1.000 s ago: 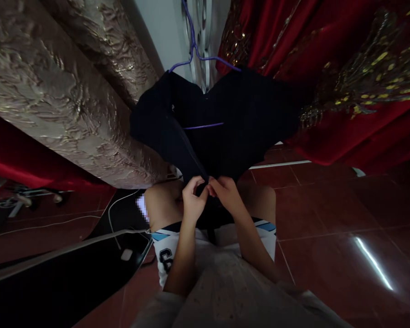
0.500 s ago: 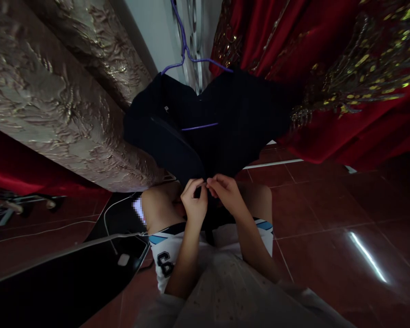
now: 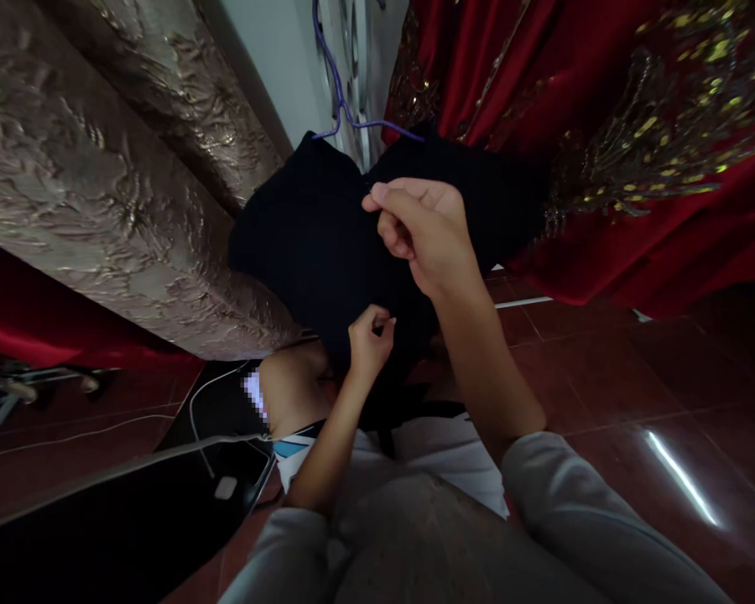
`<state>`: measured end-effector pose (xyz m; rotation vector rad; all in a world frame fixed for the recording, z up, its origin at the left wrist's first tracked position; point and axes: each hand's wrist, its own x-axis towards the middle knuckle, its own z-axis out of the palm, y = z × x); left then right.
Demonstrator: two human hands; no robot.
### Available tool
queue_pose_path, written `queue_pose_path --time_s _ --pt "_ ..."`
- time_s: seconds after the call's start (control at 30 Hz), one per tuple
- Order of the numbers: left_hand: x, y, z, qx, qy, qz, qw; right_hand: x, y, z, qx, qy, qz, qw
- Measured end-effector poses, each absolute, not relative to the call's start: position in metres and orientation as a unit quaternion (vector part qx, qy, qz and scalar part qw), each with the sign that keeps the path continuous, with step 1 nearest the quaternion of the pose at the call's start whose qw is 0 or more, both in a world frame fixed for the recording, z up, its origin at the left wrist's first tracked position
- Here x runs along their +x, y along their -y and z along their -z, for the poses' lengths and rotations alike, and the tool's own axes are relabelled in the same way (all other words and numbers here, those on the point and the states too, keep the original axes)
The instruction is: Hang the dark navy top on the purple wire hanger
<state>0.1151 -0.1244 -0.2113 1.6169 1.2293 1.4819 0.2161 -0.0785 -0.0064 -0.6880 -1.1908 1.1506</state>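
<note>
Through the head feed I see a floor [image 3: 604, 369] of dark red, glossy square tiles with pale joints. Over it hangs one pale cloth [image 3: 132, 210], thick and crinkled into raised, metallic-looking ridges, falling in two broad folds. I count two areas of smooth, satiny red: a drape [image 3: 579, 277] on the right, crusted with gold sequins [image 3: 660, 134], and a narrower strip [image 3: 69, 323] on the left. A flat black surface [image 3: 101, 512] tapers in at lower left.

The one dark garment [image 3: 315, 226], matt and navy to black, hangs mid-view from a single purple hanger [image 3: 341, 101], whose two thin, sloping arms enter at the shoulders; its lower end reaches the wearer's lap.

Two hands are at work. The right hand [image 3: 426, 222] is raised in front of the garment, near its neckline, thumb and forefinger pinched together, the others curled; I can't tell whether something fine sits between the tips. The left hand [image 3: 370, 340] is at the garment's lower front, fingers bent toward the thumb; I can't make out whether they grip the cloth.

Smallest, one white block [image 3: 226, 487] with rounded corners lies near the black surface's right edge.

Half a second ago both hands met low on the garment; the right has since risen, and the hanger's lower bar, visible then, is now hidden.
</note>
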Motion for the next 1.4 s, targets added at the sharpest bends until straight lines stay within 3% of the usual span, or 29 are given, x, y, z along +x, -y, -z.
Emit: queue_pose_path --time_s 0.1,0.27,0.4,0.63,0.73,0.8,0.97,1.13,1.4 --pt "0.094 0.107 0.159 0.664 -0.406 -0.559 0.286 0.218 0.087 0.011 -0.324 0.535 -0.489 0.608" --pt "0.075 0.076 0.059 0.681 -0.324 -0.651 0.088 0.219 0.087 0.009 -0.337 0.569 -0.464 0.590" --pt "0.084 0.069 0.028 0.709 -0.300 -0.637 0.033 0.208 0.074 0.030 -0.362 0.539 -0.413 0.638" --pt "0.016 0.036 0.035 0.548 -0.380 -0.743 -0.055 0.182 0.092 0.107 -0.465 0.546 -0.379 0.585" --pt "-0.038 -0.003 0.056 0.314 -0.486 -0.802 0.150 0.177 0.103 0.114 -0.456 0.556 -0.395 0.571" --pt "-0.060 -0.019 0.072 0.270 -0.502 -0.794 0.211 0.177 0.105 0.116 -0.445 0.549 -0.429 0.563" --pt "-0.052 0.000 0.082 0.429 -0.453 -0.767 0.147 0.176 0.110 0.126 -0.411 0.522 -0.503 0.552" --pt "-0.016 0.026 0.054 0.655 -0.436 -0.616 0.034 0.171 0.130 0.136 -0.415 0.507 -0.526 0.543" --pt "-0.047 -0.006 0.085 0.462 -0.532 -0.683 0.194 0.178 0.163 0.132 -0.409 0.529 -0.545 0.506"
